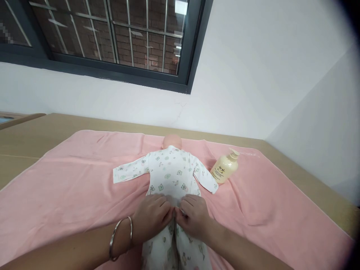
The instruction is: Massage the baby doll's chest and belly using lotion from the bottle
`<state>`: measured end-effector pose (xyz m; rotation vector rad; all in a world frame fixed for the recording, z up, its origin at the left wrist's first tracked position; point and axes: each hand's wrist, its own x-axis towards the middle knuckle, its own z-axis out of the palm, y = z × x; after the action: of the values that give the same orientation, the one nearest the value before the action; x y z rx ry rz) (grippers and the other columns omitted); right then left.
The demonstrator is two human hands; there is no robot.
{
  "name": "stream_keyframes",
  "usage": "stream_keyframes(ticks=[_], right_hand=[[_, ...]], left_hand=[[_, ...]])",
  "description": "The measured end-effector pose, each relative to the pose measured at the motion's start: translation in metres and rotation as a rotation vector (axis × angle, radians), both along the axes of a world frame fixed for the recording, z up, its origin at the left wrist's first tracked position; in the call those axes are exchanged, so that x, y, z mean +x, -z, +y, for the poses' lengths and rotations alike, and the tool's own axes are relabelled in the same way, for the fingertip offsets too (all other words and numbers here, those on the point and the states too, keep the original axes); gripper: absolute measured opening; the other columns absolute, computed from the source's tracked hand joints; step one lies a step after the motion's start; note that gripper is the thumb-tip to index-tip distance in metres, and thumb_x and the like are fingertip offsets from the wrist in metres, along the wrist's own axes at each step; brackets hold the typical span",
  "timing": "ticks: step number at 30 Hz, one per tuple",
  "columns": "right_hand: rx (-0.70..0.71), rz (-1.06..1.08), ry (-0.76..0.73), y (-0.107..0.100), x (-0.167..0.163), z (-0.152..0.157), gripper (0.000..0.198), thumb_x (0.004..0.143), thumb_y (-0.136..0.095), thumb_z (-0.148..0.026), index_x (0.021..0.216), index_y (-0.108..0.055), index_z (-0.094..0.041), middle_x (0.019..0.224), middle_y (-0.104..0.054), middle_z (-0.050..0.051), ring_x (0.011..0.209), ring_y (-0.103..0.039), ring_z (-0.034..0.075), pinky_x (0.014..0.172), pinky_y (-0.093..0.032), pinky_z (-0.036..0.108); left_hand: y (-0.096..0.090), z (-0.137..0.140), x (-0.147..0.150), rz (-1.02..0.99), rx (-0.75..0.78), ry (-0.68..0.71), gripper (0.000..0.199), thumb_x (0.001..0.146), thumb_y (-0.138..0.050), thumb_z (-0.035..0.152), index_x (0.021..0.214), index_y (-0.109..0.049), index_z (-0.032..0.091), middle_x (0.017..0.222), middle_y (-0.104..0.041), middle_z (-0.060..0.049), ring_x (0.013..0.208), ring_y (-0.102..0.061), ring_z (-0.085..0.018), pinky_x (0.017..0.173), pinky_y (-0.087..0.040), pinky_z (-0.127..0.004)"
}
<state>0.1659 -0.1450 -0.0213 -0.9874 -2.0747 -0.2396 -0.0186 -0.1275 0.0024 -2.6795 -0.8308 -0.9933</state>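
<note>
A baby doll (172, 141) lies stretched out on a pink blanket (92, 180), its bald head at the far end. It wears a white baby romper (168, 168) with small printed animals, the sleeves spread to both sides. My left hand (156, 215), with bangles at the wrist, is closed on the romper at about hip height. Beside it, my right hand (192, 215) is also closed on the cloth, the two thumbs nearly meeting at the middle. My fingertips are mostly hidden. Below my hands the legs of the romper run toward me.
A pale yellow pump bottle (224, 168) leans on the blanket beside the doll's right-hand sleeve in view. The blanket covers a wooden surface (64, 122) against a white wall (239, 75). A dark-framed window (174, 80) with bars is above.
</note>
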Motion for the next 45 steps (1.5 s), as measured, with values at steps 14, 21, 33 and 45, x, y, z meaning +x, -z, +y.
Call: stream_keyframes(ticks=[14,21,33,45], right_hand=[[0.080,0.014,-0.137,-0.013,-0.002,0.000,0.029,0.084,-0.046,-0.023,0.059,-0.032,-0.020,0.053,-0.036,-0.002,0.052,-0.034,0.013,0.052,-0.018,0.028],[0.053,0.019,-0.113,-0.007,0.000,0.000,0.029,0.085,-0.046,-0.019,0.059,-0.033,-0.019,0.054,-0.037,-0.001,0.054,-0.033,0.013,0.054,-0.018,0.028],[0.009,-0.018,-0.016,-0.007,-0.002,0.000,0.030,0.082,-0.045,-0.020,0.053,-0.037,-0.018,0.051,-0.038,-0.001,0.052,-0.034,0.012,0.054,-0.017,0.029],[-0.568,-0.250,0.145,-0.014,-0.002,0.017,0.025,0.071,-0.053,-0.022,0.050,-0.040,-0.017,0.049,-0.035,-0.003,0.049,-0.029,0.010,0.051,-0.017,0.026]], left_hand=[[0.000,0.000,0.000,-0.040,0.025,0.033,0.031,0.091,-0.043,0.020,0.059,-0.044,0.019,0.055,-0.050,0.001,0.050,-0.041,-0.013,0.050,-0.024,-0.029],[0.001,-0.001,-0.002,-0.028,0.001,0.045,0.030,0.090,-0.045,0.020,0.060,-0.044,0.019,0.057,-0.051,0.001,0.052,-0.041,-0.013,0.052,-0.024,-0.029],[0.002,0.003,-0.001,0.030,-0.187,0.016,0.030,0.084,-0.047,0.019,0.054,-0.043,0.017,0.050,-0.047,0.002,0.048,-0.035,-0.011,0.050,-0.018,-0.028],[-0.029,0.022,0.006,0.199,-0.825,-0.056,0.035,0.082,-0.040,0.024,0.050,-0.030,0.016,0.050,-0.037,0.004,0.050,-0.029,-0.009,0.050,-0.018,-0.028]])
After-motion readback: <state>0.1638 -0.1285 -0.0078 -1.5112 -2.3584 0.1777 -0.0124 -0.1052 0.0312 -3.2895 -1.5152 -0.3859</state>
